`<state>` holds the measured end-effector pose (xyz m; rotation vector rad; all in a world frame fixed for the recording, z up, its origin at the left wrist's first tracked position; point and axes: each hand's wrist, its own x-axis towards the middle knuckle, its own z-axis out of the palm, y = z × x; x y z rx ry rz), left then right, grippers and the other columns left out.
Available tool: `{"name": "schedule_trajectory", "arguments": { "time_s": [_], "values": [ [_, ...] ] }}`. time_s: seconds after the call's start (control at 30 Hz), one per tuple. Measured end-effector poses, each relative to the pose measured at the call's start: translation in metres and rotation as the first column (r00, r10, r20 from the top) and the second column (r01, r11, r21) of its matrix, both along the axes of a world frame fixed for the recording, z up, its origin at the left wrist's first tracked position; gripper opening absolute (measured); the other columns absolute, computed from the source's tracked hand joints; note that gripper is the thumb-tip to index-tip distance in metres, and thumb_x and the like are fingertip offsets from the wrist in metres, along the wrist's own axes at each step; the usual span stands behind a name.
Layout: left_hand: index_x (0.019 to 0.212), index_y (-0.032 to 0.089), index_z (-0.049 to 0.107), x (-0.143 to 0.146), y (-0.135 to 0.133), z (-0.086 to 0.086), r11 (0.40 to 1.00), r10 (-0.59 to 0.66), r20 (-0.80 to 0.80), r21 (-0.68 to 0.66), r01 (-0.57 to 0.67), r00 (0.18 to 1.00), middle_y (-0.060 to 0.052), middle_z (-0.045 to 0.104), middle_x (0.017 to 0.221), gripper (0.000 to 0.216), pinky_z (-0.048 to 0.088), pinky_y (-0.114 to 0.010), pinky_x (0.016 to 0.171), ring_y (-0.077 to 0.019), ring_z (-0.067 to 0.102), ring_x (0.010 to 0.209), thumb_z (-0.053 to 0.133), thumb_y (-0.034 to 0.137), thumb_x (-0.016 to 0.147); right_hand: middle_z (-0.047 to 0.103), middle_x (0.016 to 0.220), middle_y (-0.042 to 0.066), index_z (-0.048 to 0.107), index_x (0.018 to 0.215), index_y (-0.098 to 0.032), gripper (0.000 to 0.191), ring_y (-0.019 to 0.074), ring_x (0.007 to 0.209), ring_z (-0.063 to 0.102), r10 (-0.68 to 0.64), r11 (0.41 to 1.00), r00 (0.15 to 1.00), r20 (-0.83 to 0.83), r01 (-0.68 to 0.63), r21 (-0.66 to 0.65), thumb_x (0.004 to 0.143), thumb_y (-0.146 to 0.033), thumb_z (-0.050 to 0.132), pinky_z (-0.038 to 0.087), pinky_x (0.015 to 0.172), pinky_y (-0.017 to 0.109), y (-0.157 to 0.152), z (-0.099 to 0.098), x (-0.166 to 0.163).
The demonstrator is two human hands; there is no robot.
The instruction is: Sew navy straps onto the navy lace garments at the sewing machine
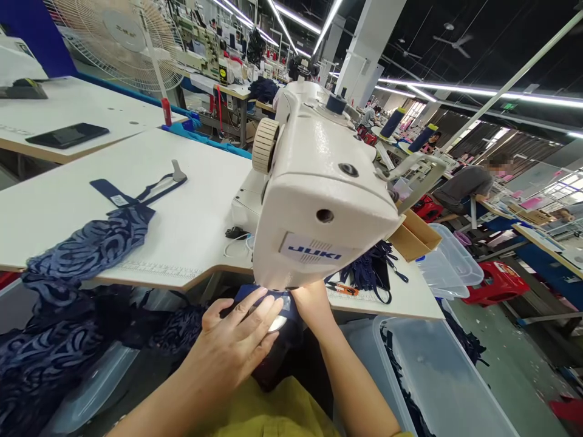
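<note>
A white JUKI sewing machine (328, 206) stands directly in front of me, its head over the working spot. Below it, my left hand (243, 331) lies with fingers stretched out and flat on a piece of navy fabric (246, 294). A rounded white part (279, 323) shows beside those fingertips. My right hand (312, 303) is close to the fabric's right side, under the machine head, which hides its fingertips. Whether they grip the cloth is not visible. Left on the table lies a patterned navy garment (98, 240) with a strap (159, 187), hanging over the edge.
Navy straps (370, 270) and an orange-handled tool (344, 289) lie right of the machine. A clear plastic bin (437, 376) stands at lower right, a cardboard box (415, 233) behind. A phone (68, 135) and a fan (122, 36) are at left. Another person (467, 188) sits far right.
</note>
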<state>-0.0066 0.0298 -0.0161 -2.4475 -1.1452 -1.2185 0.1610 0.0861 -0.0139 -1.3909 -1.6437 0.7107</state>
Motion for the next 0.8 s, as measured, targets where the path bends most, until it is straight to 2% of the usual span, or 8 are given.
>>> {"name": "schedule_trajectory", "arguments": {
  "time_s": [0.13, 0.27, 0.4, 0.57, 0.8],
  "values": [
    [0.131, 0.028, 0.05, 0.0, -0.003, -0.012, 0.999, 0.015, 0.003, -0.033, -0.015, 1.0, 0.001, 0.069, 0.116, 0.039, 0.025, -0.036, 0.101, -0.0185, 0.06, 0.112, 0.046, 0.025, 0.093, 0.054, 0.056, -0.003, 0.061, 0.071, -0.02, 0.011, 0.0161, 0.059, 0.054, -0.033, 0.999, 0.999, -0.026, 0.033, -0.004, 0.078, -0.018, 0.052, 0.046, 0.058, 0.027, 0.002, 0.003, -0.003],
    [0.137, 0.024, 0.044, -0.005, 0.0, -0.011, 1.0, -0.022, -0.05, -0.013, 0.021, 0.999, -0.001, 0.065, 0.123, 0.045, 0.029, -0.033, 0.098, -0.0182, 0.057, 0.116, 0.048, 0.025, 0.092, 0.056, 0.056, -0.002, 0.062, 0.074, -0.02, 0.012, 0.0161, 0.06, 0.055, -0.024, 1.0, 0.998, -0.05, 0.024, -0.01, 0.078, -0.018, 0.051, 0.046, 0.059, 0.027, 0.0, 0.006, -0.003],
    [0.129, 0.026, 0.052, -0.008, 0.003, -0.005, 0.999, -0.043, -0.098, 0.022, 0.046, 0.994, 0.002, 0.069, 0.115, 0.037, 0.024, -0.032, 0.099, -0.0143, 0.063, 0.105, 0.049, 0.023, 0.092, 0.053, 0.052, -0.003, 0.064, 0.079, -0.019, 0.012, 0.0161, 0.058, 0.055, -0.018, 0.999, 0.998, -0.054, 0.016, -0.035, 0.079, -0.019, 0.052, 0.047, 0.06, 0.027, -0.002, 0.004, -0.002],
    [0.126, 0.027, 0.054, -0.002, -0.001, -0.004, 0.998, -0.009, 0.016, -0.056, 0.01, 1.0, 0.002, 0.069, 0.116, 0.034, 0.027, -0.034, 0.097, -0.0169, 0.061, 0.109, 0.046, 0.025, 0.093, 0.055, 0.055, -0.002, 0.064, 0.074, -0.019, 0.014, 0.0169, 0.06, 0.055, -0.02, 1.0, 1.0, -0.019, 0.019, -0.014, 0.079, -0.017, 0.051, 0.048, 0.062, 0.028, 0.002, 0.0, -0.003],
    [0.12, 0.026, 0.059, 0.002, -0.001, 0.008, 0.999, 0.031, -0.052, 0.028, -0.03, 0.998, 0.002, 0.071, 0.11, 0.033, 0.026, -0.034, 0.098, -0.018, 0.063, 0.103, 0.052, 0.024, 0.087, 0.06, 0.062, 0.001, 0.064, 0.071, -0.02, 0.017, 0.0175, 0.065, 0.056, 0.002, 1.0, 1.0, -0.008, -0.002, 0.021, 0.079, -0.017, 0.05, 0.049, 0.062, 0.028, 0.007, 0.001, -0.005]
  ]
}}
